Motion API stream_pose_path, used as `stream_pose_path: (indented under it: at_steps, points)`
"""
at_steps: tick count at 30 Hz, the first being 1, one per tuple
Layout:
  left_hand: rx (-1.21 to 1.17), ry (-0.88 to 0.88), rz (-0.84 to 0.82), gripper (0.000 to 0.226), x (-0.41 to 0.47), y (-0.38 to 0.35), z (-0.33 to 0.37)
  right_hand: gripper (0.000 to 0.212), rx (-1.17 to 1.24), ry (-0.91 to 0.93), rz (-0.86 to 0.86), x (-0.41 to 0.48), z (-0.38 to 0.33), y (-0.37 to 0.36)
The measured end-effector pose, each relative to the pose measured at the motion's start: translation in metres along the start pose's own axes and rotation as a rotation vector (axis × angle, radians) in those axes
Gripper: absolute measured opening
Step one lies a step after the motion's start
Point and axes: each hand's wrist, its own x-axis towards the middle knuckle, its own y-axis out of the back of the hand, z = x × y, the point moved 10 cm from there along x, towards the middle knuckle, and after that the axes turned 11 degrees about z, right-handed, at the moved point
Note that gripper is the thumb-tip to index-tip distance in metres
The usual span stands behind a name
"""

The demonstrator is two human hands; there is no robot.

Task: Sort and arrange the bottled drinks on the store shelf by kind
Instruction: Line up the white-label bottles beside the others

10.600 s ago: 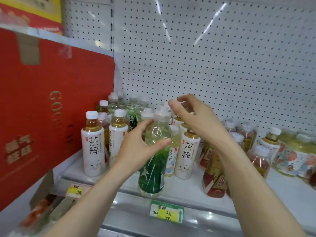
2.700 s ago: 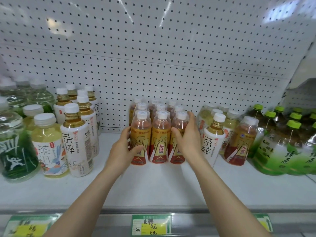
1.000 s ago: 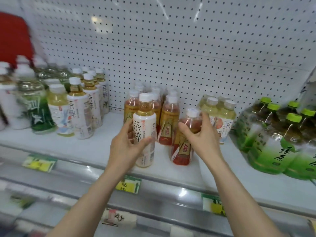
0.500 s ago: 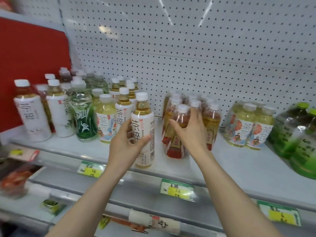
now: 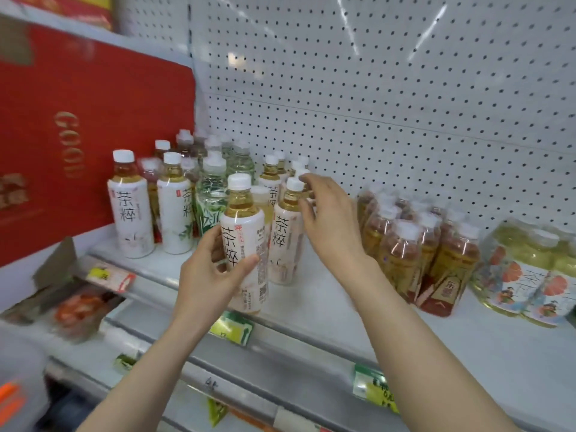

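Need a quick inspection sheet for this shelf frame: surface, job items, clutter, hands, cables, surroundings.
Surface: white metal store shelf, bottles standing in groups.
Job's things: white-labelled amber tea bottle held at the front edge; matching bottles left; green-labelled clear bottles; red-and-gold-labelled amber bottles right; pale green floral-labelled bottles far right.
Clutter: nothing seen.
Hands: left hand grips the held bottle; right hand fingers at the cap of a second white-labelled bottle, grip unclear.
Cables: nothing seen.
Surroundings: red cardboard box left; white pegboard behind; price tags on the rail.
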Motion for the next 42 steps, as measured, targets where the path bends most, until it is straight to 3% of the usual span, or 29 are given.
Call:
stream_pose_path:
  at_steps: [5,8,15,26,37,39,42]
  points:
    - [0.067,-0.011,0.114,0.063,0.024,0.037,-0.011,0.042,-0.22,0.155,-0.309,0.019,-0.045,-0.097]
    - [0.076,-0.007,0.135,0.067,0.031,0.051,-0.018,0.039,-0.284,0.058,-0.392,0.014,-0.037,-0.127]
    - [0.046,-0.025,0.081,0.06,0.051,0.063,-0.028,0.043,0.009,-0.109,-0.213,-0.01,-0.046,-0.079]
    - [0.06,-0.107,-0.16,0.069,0.058,-0.028,-0.027,0.041,-0.147,-0.336,-0.049,-0.047,0.006,0.023]
    - [0.067,-0.145,-0.249,0.079,0.063,-0.071,-0.022,0.046,-0.166,-0.465,0.029,-0.052,0.031,0.02]
    - [0.074,-0.23,-0.203,0.076,0.062,-0.057,-0.018,0.043,-0.182,-0.465,0.03,-0.052,0.03,0.017]
    - [0.122,-0.374,0.114,0.065,0.072,-0.004,-0.008,0.048,-0.29,-0.455,-0.004,-0.049,0.026,0.015]
